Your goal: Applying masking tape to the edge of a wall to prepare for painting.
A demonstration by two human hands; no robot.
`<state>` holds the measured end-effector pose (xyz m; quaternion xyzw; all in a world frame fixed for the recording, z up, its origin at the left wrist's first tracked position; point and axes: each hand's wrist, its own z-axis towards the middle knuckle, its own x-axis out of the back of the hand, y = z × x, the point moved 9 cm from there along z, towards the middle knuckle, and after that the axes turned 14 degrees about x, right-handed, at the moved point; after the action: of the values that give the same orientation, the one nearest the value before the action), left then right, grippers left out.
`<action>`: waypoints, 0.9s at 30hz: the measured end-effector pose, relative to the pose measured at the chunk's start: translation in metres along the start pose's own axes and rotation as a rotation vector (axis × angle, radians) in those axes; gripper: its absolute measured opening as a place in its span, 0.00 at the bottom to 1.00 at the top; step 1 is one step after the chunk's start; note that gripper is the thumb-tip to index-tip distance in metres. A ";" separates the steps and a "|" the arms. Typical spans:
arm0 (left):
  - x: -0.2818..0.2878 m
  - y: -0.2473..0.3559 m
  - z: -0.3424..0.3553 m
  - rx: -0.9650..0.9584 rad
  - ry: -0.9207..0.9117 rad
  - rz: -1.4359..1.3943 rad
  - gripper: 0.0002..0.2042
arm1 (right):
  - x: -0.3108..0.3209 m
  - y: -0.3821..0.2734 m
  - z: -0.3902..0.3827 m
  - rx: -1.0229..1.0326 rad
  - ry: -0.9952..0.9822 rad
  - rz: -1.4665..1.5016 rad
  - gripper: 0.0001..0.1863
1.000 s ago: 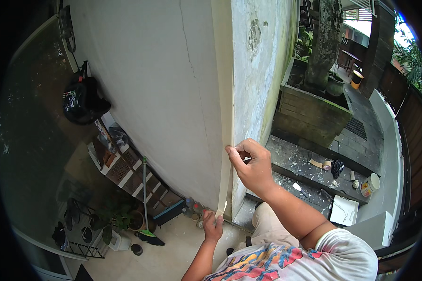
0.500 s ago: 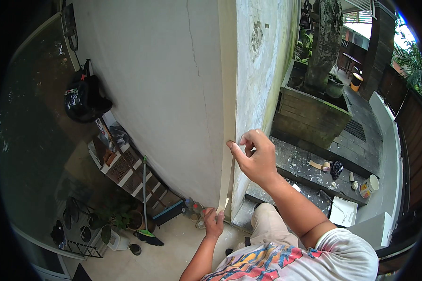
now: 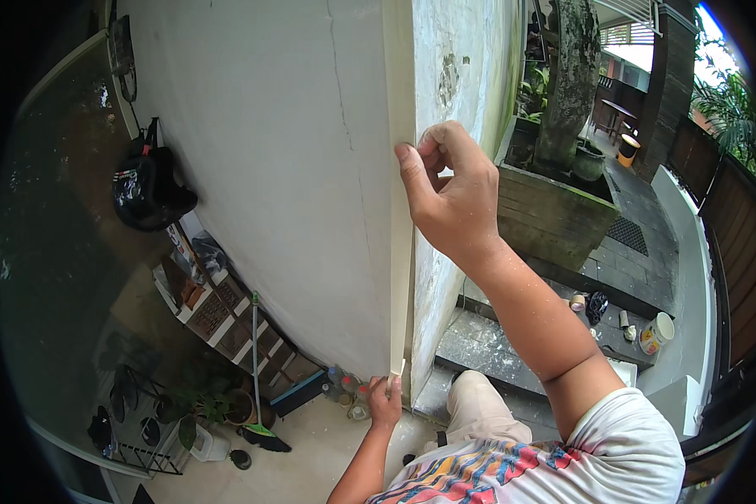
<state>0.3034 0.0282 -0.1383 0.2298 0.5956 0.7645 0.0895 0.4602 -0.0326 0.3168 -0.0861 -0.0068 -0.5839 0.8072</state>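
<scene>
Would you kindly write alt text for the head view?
A person's right hand curls at a long cream strip edging a white wall; the left hand pinches near its lower end. A glossy black helmet hangs left; a mossy boxy planter stands right.

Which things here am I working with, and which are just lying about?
Apparently in use:
pale strip along the wall corner, with my left hand near its lower end and right hand higher up

Apparently just around:
black helmet, hanging
broom, propped upright
bottles, on the floor
</scene>
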 end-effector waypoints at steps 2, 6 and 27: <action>0.001 -0.008 0.004 0.138 0.031 0.025 0.16 | 0.000 0.001 -0.002 -0.003 0.019 0.003 0.11; 0.002 -0.011 0.006 0.217 0.029 -0.001 0.19 | -0.001 0.004 -0.004 -0.038 0.072 0.066 0.10; -0.009 -0.043 0.010 0.387 -0.090 0.012 0.24 | 0.006 0.007 -0.003 -0.002 0.130 -0.040 0.16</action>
<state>0.3098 0.0455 -0.1790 0.2804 0.7253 0.6253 0.0656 0.4683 -0.0361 0.3139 -0.0487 0.0446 -0.6045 0.7939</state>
